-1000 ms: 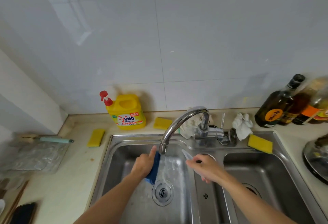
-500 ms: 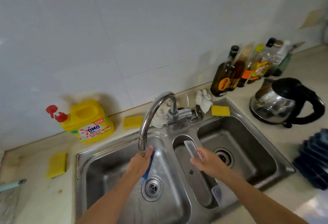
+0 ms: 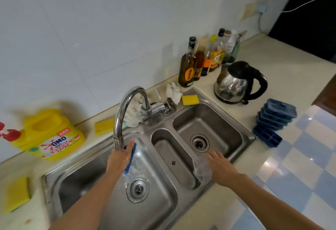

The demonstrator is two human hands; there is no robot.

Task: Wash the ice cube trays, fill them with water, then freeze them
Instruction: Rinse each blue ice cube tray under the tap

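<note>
Left hand (image 3: 119, 159) curls its fingers (image 3: 131, 144) round a blue plastic ice cube tray (image 3: 131, 160) under the curved steel faucet (image 3: 125, 106); right hand (image 3: 221, 168) touches a clear plastic lid (image 3: 201, 170) over the steel sink (image 3: 214, 118), grip unclear.

soft, even indoor light; glare on the faucet (image 3: 125, 113); left edge motion-blurred, wide-angle bending at the borders.
</note>
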